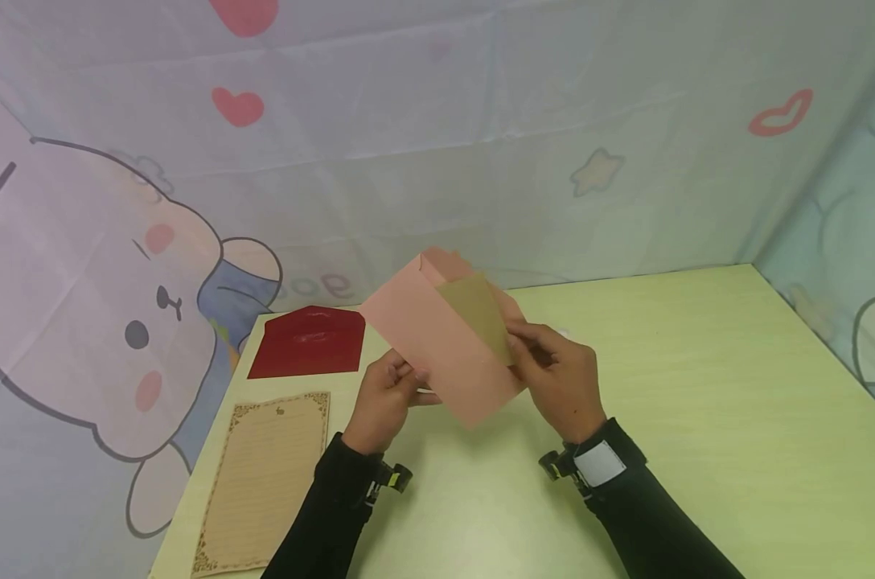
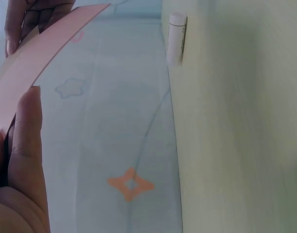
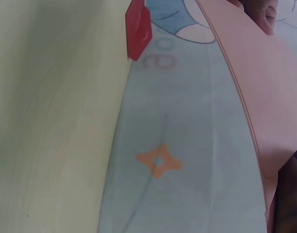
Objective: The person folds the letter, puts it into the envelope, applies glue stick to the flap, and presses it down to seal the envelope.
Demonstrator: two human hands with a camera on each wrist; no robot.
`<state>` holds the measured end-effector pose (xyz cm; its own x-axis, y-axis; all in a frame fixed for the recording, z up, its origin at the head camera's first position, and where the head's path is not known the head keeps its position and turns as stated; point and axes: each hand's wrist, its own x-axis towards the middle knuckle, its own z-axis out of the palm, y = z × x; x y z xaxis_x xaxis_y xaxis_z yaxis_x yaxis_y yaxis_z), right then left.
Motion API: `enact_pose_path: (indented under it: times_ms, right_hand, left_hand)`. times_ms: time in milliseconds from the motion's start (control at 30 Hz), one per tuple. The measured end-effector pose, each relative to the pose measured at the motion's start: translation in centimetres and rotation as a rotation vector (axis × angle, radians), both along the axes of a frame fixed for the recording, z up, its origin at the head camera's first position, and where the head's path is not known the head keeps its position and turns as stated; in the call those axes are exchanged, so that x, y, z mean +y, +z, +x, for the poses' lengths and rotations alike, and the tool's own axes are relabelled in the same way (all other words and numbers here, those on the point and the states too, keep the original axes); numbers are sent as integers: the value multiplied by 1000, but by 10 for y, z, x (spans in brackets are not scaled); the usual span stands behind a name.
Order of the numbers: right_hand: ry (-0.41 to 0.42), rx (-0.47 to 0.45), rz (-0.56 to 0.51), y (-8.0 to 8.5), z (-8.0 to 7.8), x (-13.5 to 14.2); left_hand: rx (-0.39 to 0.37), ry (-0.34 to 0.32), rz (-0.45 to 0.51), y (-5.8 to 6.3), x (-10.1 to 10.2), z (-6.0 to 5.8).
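Note:
Held up over the table is a pink envelope (image 1: 448, 346), tilted, its flap standing at the far side. From its opening sticks a tan sheet of paper (image 1: 481, 310), partly hidden inside. My left hand (image 1: 388, 394) grips the envelope's lower left edge between thumb and fingers; the left wrist view shows the envelope (image 2: 46, 43) bent slightly. With thumb and fingers my right hand (image 1: 560, 374) pinches the right edge, where the tan paper meets the envelope. In the right wrist view the envelope (image 3: 265, 82) hides most of both hands.
A dark red envelope (image 1: 309, 342) with its flap raised lies at the table's back left. In front of it is a bordered letter sheet (image 1: 267, 482). A white capped tube (image 2: 176, 39) lies near the table's back edge. A printed cloth (image 1: 437, 145) hangs behind the table (image 1: 734, 418).

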<state>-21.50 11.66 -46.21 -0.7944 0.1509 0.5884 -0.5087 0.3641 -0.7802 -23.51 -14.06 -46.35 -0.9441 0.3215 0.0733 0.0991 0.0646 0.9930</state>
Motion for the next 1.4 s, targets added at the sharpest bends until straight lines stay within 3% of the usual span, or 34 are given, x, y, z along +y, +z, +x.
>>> enact_pose_path:
  times_ms: [533, 800, 1400]
  right_hand:
    - [-8, 111, 106, -2, -4, 0]
    - [18, 110, 84, -4, -3, 0]
    - [33, 101, 166, 2, -3, 0]
  left_hand:
    - [-3, -5, 30, 2, 1, 3]
    - [-8, 0, 26, 4, 3, 4]
    - [-4, 0, 1, 7, 6, 5]
